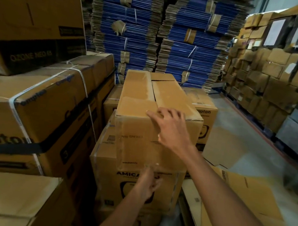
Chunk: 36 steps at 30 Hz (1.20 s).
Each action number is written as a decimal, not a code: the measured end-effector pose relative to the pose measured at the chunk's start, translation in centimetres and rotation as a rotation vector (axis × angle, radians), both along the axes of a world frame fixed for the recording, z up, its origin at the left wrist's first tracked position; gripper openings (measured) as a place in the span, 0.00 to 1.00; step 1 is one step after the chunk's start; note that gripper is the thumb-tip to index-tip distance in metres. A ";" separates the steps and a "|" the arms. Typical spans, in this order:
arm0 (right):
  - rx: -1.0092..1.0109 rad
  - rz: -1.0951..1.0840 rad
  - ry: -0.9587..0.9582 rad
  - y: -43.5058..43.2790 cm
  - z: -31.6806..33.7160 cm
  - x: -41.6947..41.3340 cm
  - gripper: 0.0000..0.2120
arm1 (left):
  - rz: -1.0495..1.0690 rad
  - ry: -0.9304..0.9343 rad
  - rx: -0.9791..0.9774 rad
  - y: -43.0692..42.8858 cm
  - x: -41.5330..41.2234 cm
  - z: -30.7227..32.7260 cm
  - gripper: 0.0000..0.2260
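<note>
A long brown cardboard box (146, 98) lies on top of a printed carton (112, 178) in the middle of the head view. Its top flaps are folded down, and clear tape runs down its near face. My right hand (170, 127) rests on the near top edge of the box, fingers bent over the flap. Lower down, my left hand (147, 183) pinches the loose lower end of the clear tape against the front of the cartons; it is blurred.
Strapped cartons (40, 113) are stacked at the left, with a larger box (33, 19) on top. Bundles of flat blue cardboard (152, 31) tower behind. A wall of wrapped boxes (268, 75) stands at the right. Flattened cardboard (242, 198) lies on the grey floor (238, 121).
</note>
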State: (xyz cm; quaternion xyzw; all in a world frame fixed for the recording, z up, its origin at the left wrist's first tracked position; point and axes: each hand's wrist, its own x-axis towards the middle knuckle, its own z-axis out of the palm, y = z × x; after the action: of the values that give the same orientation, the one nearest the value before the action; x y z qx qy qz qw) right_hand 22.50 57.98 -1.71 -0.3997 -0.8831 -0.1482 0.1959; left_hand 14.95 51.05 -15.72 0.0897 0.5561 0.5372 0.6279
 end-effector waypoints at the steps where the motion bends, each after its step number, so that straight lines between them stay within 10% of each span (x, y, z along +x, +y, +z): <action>1: 0.018 0.003 0.007 0.1 -1.1 0.4 0.43 | -0.093 0.135 -0.002 -0.6 -0.5 0.6 0.08; 6: 0.047 0.041 0.059 0.0 -2.7 0.6 0.43 | -0.140 1.152 0.353 -1.3 -3.7 6.5 0.06; 13: 0.048 0.070 0.180 -1.1 -3.3 0.5 0.34 | 0.123 1.790 0.693 2.7 -7.5 17.4 0.07; 19: -0.049 0.078 0.309 -0.4 -2.6 0.5 0.20 | -0.425 1.776 0.420 8.8 -10.4 16.9 0.16; 36: -0.490 -0.311 0.130 3.6 5.7 -4.6 0.20 | -0.643 1.961 0.173 10.9 -10.2 16.5 0.23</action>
State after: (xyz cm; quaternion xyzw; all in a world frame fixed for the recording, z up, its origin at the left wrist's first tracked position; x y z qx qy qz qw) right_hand 17.93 61.59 3.99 -0.5741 -0.8065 0.0669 0.1247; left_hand 4.80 61.93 0.81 0.6768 0.7325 0.0731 0.0045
